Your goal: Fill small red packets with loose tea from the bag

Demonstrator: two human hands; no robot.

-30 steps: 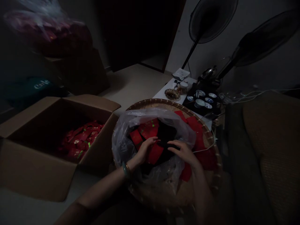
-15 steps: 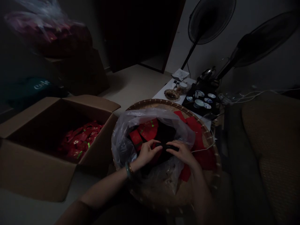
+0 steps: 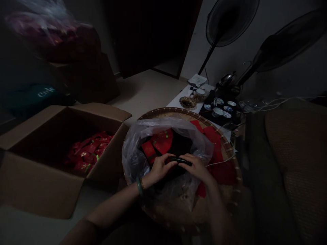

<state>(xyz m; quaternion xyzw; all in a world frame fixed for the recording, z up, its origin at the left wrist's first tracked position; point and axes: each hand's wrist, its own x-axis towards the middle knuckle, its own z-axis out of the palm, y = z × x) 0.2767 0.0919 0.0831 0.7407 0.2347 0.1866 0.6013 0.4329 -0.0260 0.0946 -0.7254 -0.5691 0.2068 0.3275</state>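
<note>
Both my hands work inside a clear plastic bag (image 3: 135,153) that lies in a round woven basket tray (image 3: 163,112). My left hand (image 3: 159,167), with a green bangle at the wrist, has its fingers curled onto a small dark object (image 3: 178,160). My right hand (image 3: 195,166) pinches the same dark object from the right. Red packets (image 3: 162,141) with green marks lie in the bag behind my fingers. More red packets (image 3: 217,149) rest on the tray to the right of the bag.
An open cardboard box (image 3: 38,177) at the left holds several red packets (image 3: 87,153). Behind the tray stands a low table with tea cups (image 3: 219,110). Two standing fans (image 3: 230,20) are at the back right. A cushioned seat (image 3: 298,153) fills the right side.
My two hands have drawn closer together over the dark object. The red packet that lay under my left hand is now hidden.
</note>
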